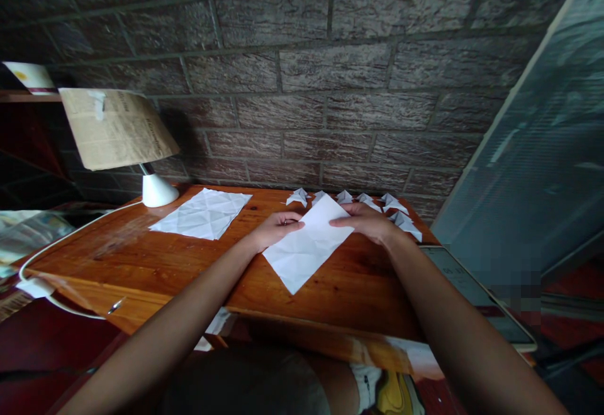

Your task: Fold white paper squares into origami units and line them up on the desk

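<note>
A white sheet of paper [306, 248], turned like a diamond and marked with creases, is held above the wooden table. My left hand [279, 229] grips its left edge, thumb on top and fingers behind. At the right edge my right hand [362, 220] pinches the sheet the same way, its thumb lying on the paper. The sheet's lower corner points toward me, near the table's front edge. Just behind my hands stands a row of several small folded white paper pieces [297, 197], partly hidden by the sheet and my right hand.
A creased stack of white paper [202, 214] lies left on the wooden table [189, 264]. Behind it stands a lamp [158, 190] with a brown paper shade and white cord. A tablet-like device [476, 289] is at the right edge. A stone-block wall [302, 100] borders the back.
</note>
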Tool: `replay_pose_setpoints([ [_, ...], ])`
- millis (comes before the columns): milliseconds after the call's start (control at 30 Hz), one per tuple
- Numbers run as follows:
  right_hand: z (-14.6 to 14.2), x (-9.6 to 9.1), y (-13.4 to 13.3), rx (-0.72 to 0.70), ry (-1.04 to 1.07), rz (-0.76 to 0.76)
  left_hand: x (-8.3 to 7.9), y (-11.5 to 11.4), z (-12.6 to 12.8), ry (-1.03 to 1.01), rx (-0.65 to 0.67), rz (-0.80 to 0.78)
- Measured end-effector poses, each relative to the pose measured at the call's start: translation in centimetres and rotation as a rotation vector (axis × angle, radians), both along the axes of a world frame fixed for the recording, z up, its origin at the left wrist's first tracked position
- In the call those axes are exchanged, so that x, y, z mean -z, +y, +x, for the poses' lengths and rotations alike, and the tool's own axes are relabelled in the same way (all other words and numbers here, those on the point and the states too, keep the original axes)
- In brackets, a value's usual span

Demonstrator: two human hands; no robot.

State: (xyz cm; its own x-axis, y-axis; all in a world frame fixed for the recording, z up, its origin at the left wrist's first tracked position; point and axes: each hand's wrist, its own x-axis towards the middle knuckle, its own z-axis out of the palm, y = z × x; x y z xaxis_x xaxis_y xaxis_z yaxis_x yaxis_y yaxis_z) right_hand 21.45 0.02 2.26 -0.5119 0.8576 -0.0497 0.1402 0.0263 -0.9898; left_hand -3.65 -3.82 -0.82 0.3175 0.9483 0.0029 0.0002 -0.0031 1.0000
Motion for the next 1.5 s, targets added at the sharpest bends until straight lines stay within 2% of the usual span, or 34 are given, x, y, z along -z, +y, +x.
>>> replay_pose_setpoints([
  [133, 0.3, -0.4, -0.3, -0.023, -0.141, 0.024, 0.0, 0.2, -0.1, 0.046, -0.005, 0.024],
  [267, 0.1, -0.6, -0.6, 0.017, -0.260, 0.095, -0.2, 0.0, -0.1, 0.040, 0.005, -0.020],
  [467, -0.3, -0.2, -0.3, 0.007, -0.096, 0.246, -0.3, 0.2, -0.8, -0.118, -0.024, -0.144],
  [567, -0.3, -0.3, -0.3, -0.047, -0.091, 0.315, -0.4, 0.6, -1.3, -0.185, -0.060, -0.157],
  [700, -0.2, -0.3, -0.3, -0.078, -0.134, 0.317, -0.5, 0.6, -1.5, -0.255, -0.012, -0.231],
  [767, -0.3, -0.3, -0.3, -0.083, -0.152, 0.317, -0.4, 0.5, -1.3, -0.226, 0.006, -0.266],
  [933, -0.2, -0.8, -0.7, -0.148, -0.141, 0.285, -0.1, 0.3, -1.0, -0.096, 0.029, -0.194],
  [1067, -0.2, -1.4, -1.3, -0.198, -0.189, 0.300, -0.3, 0.3, -1.1, -0.051, -0.033, -0.176],
  [1300, -0.1, -1.0, -0.9, -0.136, -0.221, 0.277, -0.1, 0.4, -0.9, -0.068, -0.023, -0.153],
  [1500, -0.1, -1.1, -0.9, -0.131, -0.231, 0.289, -0.2, 0.1, -0.6, 0.008, -0.055, -0.136],
])
